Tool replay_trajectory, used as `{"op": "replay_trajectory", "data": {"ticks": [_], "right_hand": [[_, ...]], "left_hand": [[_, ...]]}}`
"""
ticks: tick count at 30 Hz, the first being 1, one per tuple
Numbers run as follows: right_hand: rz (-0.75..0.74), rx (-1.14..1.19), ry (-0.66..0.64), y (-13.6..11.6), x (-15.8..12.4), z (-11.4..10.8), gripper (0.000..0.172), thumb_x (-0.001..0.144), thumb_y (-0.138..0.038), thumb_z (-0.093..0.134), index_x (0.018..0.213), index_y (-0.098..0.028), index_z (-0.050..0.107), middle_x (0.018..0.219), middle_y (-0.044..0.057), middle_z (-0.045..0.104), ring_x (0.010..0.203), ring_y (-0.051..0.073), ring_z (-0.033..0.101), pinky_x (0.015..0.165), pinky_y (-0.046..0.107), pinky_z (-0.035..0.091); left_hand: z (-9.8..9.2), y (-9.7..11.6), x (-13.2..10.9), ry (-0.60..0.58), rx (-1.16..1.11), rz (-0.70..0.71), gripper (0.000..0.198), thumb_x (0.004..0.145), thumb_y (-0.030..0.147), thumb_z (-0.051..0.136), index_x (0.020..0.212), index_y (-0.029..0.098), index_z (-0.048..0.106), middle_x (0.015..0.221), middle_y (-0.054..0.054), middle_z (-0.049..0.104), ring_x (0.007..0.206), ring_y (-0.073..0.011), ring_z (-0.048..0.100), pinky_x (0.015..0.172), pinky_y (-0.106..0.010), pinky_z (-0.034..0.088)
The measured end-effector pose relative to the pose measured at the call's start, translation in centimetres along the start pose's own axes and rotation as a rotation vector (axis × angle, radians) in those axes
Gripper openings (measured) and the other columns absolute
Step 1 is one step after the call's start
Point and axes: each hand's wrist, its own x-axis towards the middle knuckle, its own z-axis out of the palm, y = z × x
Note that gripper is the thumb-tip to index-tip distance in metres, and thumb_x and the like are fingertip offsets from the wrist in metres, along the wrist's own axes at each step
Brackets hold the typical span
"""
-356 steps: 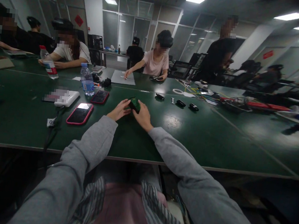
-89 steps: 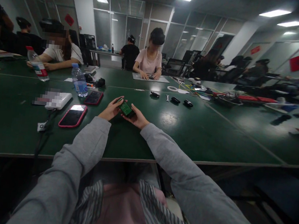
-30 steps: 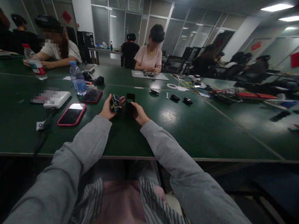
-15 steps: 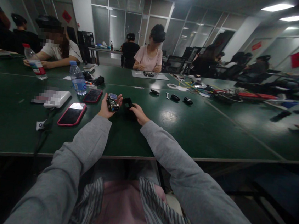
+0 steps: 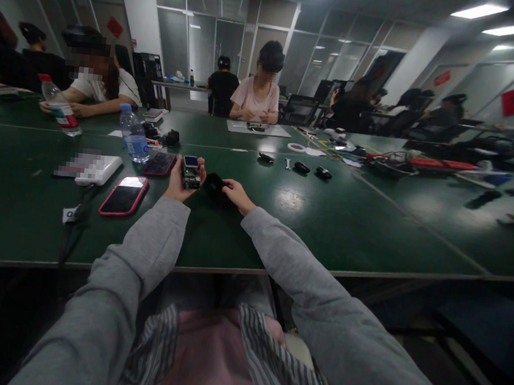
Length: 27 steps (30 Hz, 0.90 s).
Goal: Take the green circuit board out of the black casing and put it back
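Observation:
My left hand (image 5: pixel 177 184) is wrapped round a small circuit board with a screen (image 5: pixel 190 173), its screen end away from me and its components facing up. Just to the right, my right hand (image 5: pixel 237 195) pinches a black plastic cover (image 5: pixel 216 186) by its right side. The cover hangs low over the table, close to the board; whether the two touch I cannot tell. Left of my left hand lie a dark phone in a red case (image 5: pixel 159 164) and a phone in a pink case (image 5: pixel 124 196).
A blue-capped water bottle (image 5: pixel 133 136) stands behind the phones, with a white power bank (image 5: pixel 98 170) to their left. Several small black parts (image 5: pixel 302 168) and a wrench (image 5: pixel 288 164) lie beyond my right hand. A person (image 5: pixel 255 94) sits opposite at a grey mat (image 5: pixel 236 126).
The circuit board has turned in my left hand, so its screen now faces me more upright. My right hand has tipped the black cover, and its opening no longer shows clearly.

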Motion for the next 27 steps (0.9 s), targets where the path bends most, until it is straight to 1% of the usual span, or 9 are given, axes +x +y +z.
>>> {"op": "replay_trajectory", "data": {"ticks": [6,11,13,17,19,20,22,24,27], "right_hand": [[-0.017,-0.067,-0.094,-0.2,0.3,-0.5,0.028,0.072,-0.005,0.057,0.092,-0.018,0.072,0.092,0.001,0.07,0.09,0.014,0.064,0.106,0.041,0.046],[-0.059,-0.112,-0.079,0.0,0.5,-0.9,0.031,0.075,-0.009,0.054,0.1,-0.018,0.07,0.1,0.003,0.068,0.094,0.014,0.063,0.102,0.039,0.048],[-0.125,-0.191,0.016,-0.2,0.3,-1.1,0.029,0.078,-0.013,0.055,0.103,-0.021,0.068,0.105,0.003,0.066,0.1,0.015,0.061,0.102,0.039,0.048],[-0.207,-0.524,0.354,-1.3,-0.8,-1.3,0.025,0.082,-0.02,0.055,0.104,-0.021,0.065,0.11,0.007,0.063,0.111,0.022,0.055,0.102,0.048,0.045],[-0.341,-0.635,0.501,-2.0,-1.6,-1.0,0.026,0.085,-0.02,0.053,0.109,-0.018,0.063,0.113,0.011,0.06,0.112,0.025,0.053,0.101,0.049,0.044],[-0.443,-0.669,0.534,-2.4,-2.1,-0.7,0.027,0.087,-0.02,0.051,0.112,-0.017,0.062,0.115,0.012,0.059,0.114,0.025,0.052,0.101,0.048,0.044],[-0.653,-0.73,0.488,-3.2,-3.0,0.4,0.029,0.092,-0.022,0.049,0.118,-0.017,0.06,0.122,0.013,0.056,0.118,0.025,0.05,0.102,0.045,0.044],[-0.808,-0.81,0.333,-3.9,-3.9,1.9,0.029,0.096,-0.027,0.049,0.122,-0.02,0.06,0.129,0.012,0.054,0.122,0.025,0.049,0.102,0.043,0.044],[-0.905,-0.902,0.125,-4.5,-4.6,3.8,0.033,0.099,-0.038,0.051,0.128,-0.024,0.058,0.138,0.009,0.05,0.125,0.024,0.049,0.101,0.04,0.046]], "left_hand": [[0.9,0.2,-0.8,-0.041,0.106,-0.091,0.064,0.097,0.06,0.041,0.134,0.011,0.059,0.092,-0.012,0.075,0.083,-0.0196,0.073,0.077,-0.03,0.059],[1.2,0.2,-1.0,-0.06,0.104,-0.141,0.065,0.096,0.062,0.041,0.134,0.012,0.059,0.094,-0.013,0.075,0.081,-0.0198,0.073,0.075,-0.03,0.059],[1.4,0.1,-1.0,-0.06,0.061,-0.137,0.064,0.096,0.062,0.041,0.132,0.012,0.059,0.095,-0.012,0.075,0.077,-0.0178,0.072,0.072,-0.028,0.059],[1.7,-0.1,-0.8,-0.036,-0.066,-0.067,0.058,0.097,0.057,0.044,0.131,0.012,0.058,0.096,-0.011,0.075,0.074,-0.0153,0.071,0.071,-0.026,0.059],[1.6,-0.2,-0.7,-0.014,-0.121,-0.036,0.056,0.097,0.055,0.047,0.13,0.011,0.058,0.094,-0.01,0.075,0.075,-0.0151,0.071,0.073,-0.026,0.06],[1.5,-0.3,-0.6,-0.002,-0.14,-0.025,0.056,0.096,0.055,0.048,0.13,0.011,0.058,0.093,-0.01,0.074,0.076,-0.0152,0.072,0.074,-0.026,0.06],[1.5,-0.3,-0.5,0.027,-0.151,-0.01,0.056,0.096,0.056,0.049,0.128,0.011,0.059,0.093,-0.01,0.074,0.077,-0.0155,0.072,0.074,-0.026,0.059],[1.5,-0.3,-0.3,0.063,-0.12,0.01,0.055,0.096,0.057,0.049,0.125,0.012,0.062,0.094,-0.01,0.074,0.077,-0.0156,0.071,0.072,-0.025,0.059],[1.9,-0.4,-0.1,0.091,-0.034,0.026,0.057,0.095,0.059,0.046,0.119,0.012,0.065,0.09,-0.009,0.074,0.078,-0.0169,0.071,0.071,-0.026,0.058]]}}
